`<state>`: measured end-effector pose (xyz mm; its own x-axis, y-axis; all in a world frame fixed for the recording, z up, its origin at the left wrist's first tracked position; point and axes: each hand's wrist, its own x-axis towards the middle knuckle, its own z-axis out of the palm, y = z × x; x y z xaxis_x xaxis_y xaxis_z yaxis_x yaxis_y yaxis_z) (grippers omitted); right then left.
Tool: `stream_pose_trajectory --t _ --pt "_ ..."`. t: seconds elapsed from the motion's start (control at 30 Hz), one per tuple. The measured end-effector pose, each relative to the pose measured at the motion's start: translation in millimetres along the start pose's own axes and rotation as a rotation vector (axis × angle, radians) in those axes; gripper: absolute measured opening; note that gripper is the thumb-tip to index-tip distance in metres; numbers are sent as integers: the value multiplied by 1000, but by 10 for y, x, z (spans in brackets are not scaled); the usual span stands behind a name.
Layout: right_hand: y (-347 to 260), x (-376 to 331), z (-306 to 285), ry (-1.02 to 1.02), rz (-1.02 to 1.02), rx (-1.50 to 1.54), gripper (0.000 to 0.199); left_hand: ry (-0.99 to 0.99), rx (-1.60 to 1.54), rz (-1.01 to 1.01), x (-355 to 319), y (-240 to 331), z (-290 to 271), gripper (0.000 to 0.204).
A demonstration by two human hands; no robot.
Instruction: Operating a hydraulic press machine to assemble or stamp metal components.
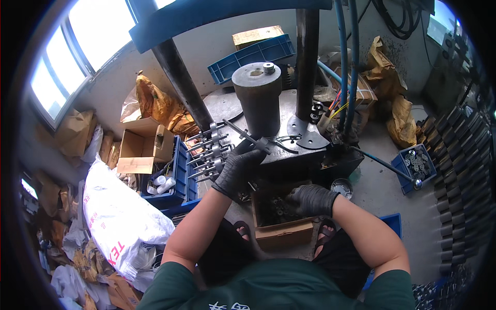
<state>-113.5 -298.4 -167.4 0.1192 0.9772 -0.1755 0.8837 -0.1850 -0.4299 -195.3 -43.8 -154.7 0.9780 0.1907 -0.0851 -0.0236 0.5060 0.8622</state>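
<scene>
My left hand [240, 169], in a dark glove, is closed around a metal shaft [247, 135] with a thick collar at one end. The shaft slants up and left above the front of the press table. Beside it, several similar shafts [211, 151] lie in a row on the table's left edge, thin ends pointing left. My right hand [314, 200], also gloved, is at an open cardboard box [284, 233] between my feet. Small metal parts [274, 211] fill its bottom. The right fingers are curled together over these parts; whatever they hold is hidden.
A thick steel cylinder [258, 98] stands on the press table between two dark columns, a small ring [268, 67] on top. Blue crates [181, 173] and a white sack [121, 217] are at left. A blue bin [413, 168] of metal rings and stacked parts [454, 191] stand right.
</scene>
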Motion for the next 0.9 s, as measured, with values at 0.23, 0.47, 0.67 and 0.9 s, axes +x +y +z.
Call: stream_pose_trajectory --t 0.23,0.47,0.67,0.9 --pt "-128 -3 -24 -129 -31 -57 36 26 372 607 248 532 454 63" --pt "-134 -54 -70 -125 -48 7 35 123 734 811 1373 1369 767 45" --pt "-109 -64 -123 -214 -15 14 42 139 621 808 1963 1560 740 43" --pt "-97 -153 3 -167 -54 26 35 114 555 801 2003 1494 660 44"
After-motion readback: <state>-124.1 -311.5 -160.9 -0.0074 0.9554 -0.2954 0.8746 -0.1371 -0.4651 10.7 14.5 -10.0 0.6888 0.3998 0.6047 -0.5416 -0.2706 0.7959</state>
